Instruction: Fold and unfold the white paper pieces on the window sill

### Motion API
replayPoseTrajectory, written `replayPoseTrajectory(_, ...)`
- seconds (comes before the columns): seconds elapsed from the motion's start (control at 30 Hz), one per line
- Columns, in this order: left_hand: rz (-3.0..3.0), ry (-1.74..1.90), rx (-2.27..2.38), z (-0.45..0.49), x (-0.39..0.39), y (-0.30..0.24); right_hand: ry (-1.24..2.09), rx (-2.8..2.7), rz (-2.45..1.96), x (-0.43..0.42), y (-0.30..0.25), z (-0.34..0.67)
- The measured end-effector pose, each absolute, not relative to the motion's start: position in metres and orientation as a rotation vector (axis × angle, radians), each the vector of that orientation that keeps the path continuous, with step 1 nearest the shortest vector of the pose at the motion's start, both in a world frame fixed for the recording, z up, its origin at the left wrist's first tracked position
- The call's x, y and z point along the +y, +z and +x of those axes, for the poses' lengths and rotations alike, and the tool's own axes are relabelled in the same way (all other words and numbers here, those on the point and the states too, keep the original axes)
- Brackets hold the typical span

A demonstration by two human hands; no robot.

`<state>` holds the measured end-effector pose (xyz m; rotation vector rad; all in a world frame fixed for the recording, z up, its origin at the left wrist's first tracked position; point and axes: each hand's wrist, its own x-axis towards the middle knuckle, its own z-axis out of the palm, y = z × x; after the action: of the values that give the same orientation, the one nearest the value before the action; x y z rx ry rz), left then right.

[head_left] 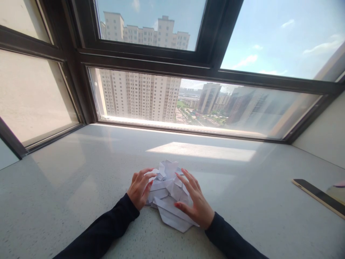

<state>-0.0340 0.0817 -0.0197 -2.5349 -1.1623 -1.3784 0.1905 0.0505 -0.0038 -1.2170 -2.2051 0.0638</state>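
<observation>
A heap of folded white paper (169, 194) lies on the speckled white windowsill (81, 201), with several flaps and layers overlapping. My left hand (141, 187) is at the heap's left side, its fingers curved and apart over the paper's edge. On the right side, my right hand (195, 199) rests against the paper with fingers spread and the thumb near the lower flap. Neither hand grips a piece that I can make out. Part of the paper is hidden beneath the right palm.
A phone (320, 196) lies at the far right of the sill, a pinkish thing (339, 184) by it at the picture's edge. Dark window frames (151, 63) border the sill at the back and left. A sunlit patch (202, 151) falls behind the paper.
</observation>
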Motion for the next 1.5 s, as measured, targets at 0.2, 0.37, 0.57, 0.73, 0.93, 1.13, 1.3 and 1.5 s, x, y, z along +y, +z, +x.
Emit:
replayPoseTrajectory(0.2, -2.561, -1.209, -1.301, -0.033, 0.081, -0.027, 0.165, -2.529, -1.149, 0.048, -0.013, 0.184)
replayPoseTrajectory(0.37, -2.694, -0.881, -1.338, -0.033, 0.081, -0.033, 0.181, -2.288, -1.252, 0.053, -0.02, 0.184)
replayPoseTrajectory(0.57, -2.815, -0.899, -1.261, -0.032, 0.079, -0.03, 0.135, -2.062, -1.323, 0.06, -0.024, 0.19)
replayPoseTrajectory(0.73, -2.878, -1.03, -1.133, -0.032, 0.079, -0.029, 0.293, -2.278, -1.088, 0.054, -0.014, 0.187)
replayPoseTrajectory(0.93, -2.79, -1.269, -1.086, -0.031, 0.077, -0.021, 0.172, -2.134, -1.084, 0.05, -0.006, 0.185)
replayPoseTrajectory(1.13, -2.71, -1.293, -1.147, -0.031, 0.072, -0.012, 0.003, -1.943, -1.429, 0.066, -0.03, 0.2)
replayPoseTrajectory(1.3, -2.703, -1.103, -1.276, -0.029, 0.074, -0.021, 0.099, -2.091, -1.473, 0.067, -0.034, 0.201)
replayPoseTrajectory(1.5, -2.685, -0.895, -1.376, -0.031, 0.08, -0.035, 0.208, -2.267, -1.26, 0.053, -0.013, 0.188)
